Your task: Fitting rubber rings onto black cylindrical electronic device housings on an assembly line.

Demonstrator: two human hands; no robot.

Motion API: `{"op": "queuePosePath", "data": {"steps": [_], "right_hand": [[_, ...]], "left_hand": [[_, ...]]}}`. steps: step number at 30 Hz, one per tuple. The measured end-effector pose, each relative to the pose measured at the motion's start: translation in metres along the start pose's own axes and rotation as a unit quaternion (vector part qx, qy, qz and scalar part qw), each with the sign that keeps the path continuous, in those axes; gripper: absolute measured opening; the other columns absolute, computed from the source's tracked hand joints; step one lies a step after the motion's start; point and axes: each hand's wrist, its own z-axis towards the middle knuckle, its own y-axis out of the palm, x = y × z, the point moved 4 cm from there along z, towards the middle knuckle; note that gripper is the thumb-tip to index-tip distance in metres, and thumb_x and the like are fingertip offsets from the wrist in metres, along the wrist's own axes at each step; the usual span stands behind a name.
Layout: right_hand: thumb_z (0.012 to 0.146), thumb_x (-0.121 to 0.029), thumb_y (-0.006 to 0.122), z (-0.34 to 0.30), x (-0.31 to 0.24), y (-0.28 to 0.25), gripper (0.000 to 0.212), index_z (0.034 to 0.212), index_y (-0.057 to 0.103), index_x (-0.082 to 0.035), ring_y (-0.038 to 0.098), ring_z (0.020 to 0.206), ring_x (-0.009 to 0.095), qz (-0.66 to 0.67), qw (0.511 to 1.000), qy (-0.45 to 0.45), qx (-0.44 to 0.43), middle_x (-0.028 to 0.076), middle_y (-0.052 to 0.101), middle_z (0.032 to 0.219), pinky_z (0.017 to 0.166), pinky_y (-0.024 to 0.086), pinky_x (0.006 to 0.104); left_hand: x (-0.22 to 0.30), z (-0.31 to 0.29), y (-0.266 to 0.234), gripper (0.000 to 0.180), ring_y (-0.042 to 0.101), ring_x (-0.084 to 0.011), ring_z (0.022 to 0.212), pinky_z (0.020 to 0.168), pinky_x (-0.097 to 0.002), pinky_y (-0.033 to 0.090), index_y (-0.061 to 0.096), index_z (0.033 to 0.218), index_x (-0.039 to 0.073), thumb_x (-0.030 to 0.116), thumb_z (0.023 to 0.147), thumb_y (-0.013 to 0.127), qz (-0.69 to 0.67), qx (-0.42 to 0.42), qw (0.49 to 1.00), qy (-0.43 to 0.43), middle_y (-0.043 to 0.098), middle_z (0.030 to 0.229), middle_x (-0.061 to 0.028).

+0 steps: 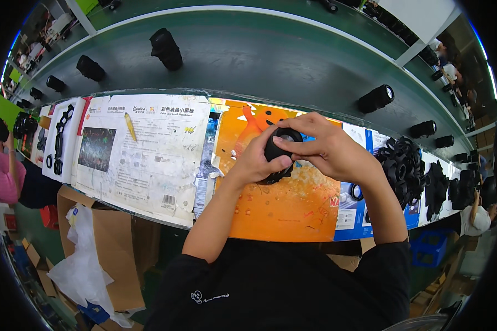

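Observation:
Over an orange printed sheet (pixel 281 215) on the bench, I hold a black cylindrical part (pixel 275 150) with a round, ring-like end facing up. My left hand (pixel 254 161) is wrapped round its side, with the thumb near the rim. From the right, my right hand (pixel 330 144) grips the upper end, fingers bent over the rim. The lower part of the cylinder is partly covered by my fingers. To the right of my right hand lies a heap of black rings (pixel 398 168).
Beyond the bench runs a dark green conveyor belt (pixel 232 52) carrying several black cylinders (pixel 376 98). A yellow pen-like tool (pixel 130 127) lies on white printed cardboard (pixel 143 165) to the left. Flat black pieces (pixel 436 187) lie right. A cardboard box (pixel 113 237) stands below. Other people work at both sides.

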Motion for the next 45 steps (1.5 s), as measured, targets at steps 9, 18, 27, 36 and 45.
{"op": "queuePosePath", "data": {"steps": [9,18,27,36,45], "right_hand": [[0.108,-0.025,0.068,0.029,0.022,0.004,0.033,0.131,0.082,-0.006,0.074,0.11,0.04,0.168,0.959,0.225,0.018,0.021,0.081,0.121,0.105,0.057,0.0417],[0.107,-0.035,0.052,0.03,0.051,0.057,0.047,0.105,0.077,0.004,0.071,0.102,0.043,0.133,0.961,0.241,-0.003,0.026,0.077,0.106,0.096,0.054,0.0483],[0.103,-0.03,0.052,0.023,0.049,0.059,0.042,0.101,0.077,0.003,0.071,0.098,0.034,0.211,0.935,0.284,0.027,0.019,0.077,0.102,0.095,0.054,0.041],[0.122,-0.049,0.041,-0.012,0.06,0.12,0.056,0.148,0.064,-0.005,0.069,0.118,0.019,0.516,0.804,0.252,0.155,0.008,0.074,0.13,0.102,0.055,0.0383],[0.123,-0.041,0.044,0.007,0.044,0.154,0.045,0.145,0.053,-0.003,0.077,0.094,0.026,0.709,0.631,0.227,0.219,0.016,0.072,0.121,0.079,0.065,0.0401]], "left_hand": [[0.004,0.001,0.016,0.082,0.074,-0.024,0.11,0.098,-0.0366,0.059,0.062,0.145,0.003,0.038,0.081,0.1,0.096,-0.047,0.992,-0.061,0.075,0.122,-0.0126],[0.006,0.004,0.026,0.079,0.077,-0.0255,0.102,0.091,-0.0386,0.061,0.062,0.133,-0.001,0.039,0.077,0.1,0.165,-0.024,0.986,0.003,0.078,0.111,-0.0134],[0.003,0.003,0.028,0.085,0.075,-0.028,0.106,0.095,-0.0394,0.06,0.063,0.135,-0.002,0.046,0.075,0.1,0.171,-0.036,0.985,-0.004,0.075,0.118,-0.016],[-0.015,0.002,-0.018,0.084,0.078,-0.0235,0.104,0.093,-0.0347,0.064,0.066,0.134,0.0,0.077,0.101,0.065,-0.239,0.048,0.97,-0.018,0.077,0.122,-0.0141],[0.011,0.024,-0.052,0.057,0.076,-0.0278,0.118,0.105,-0.0412,0.062,0.056,0.149,0.0,0.045,0.115,0.062,-0.164,0.216,0.962,0.03,0.073,0.131,-0.0192]]}}
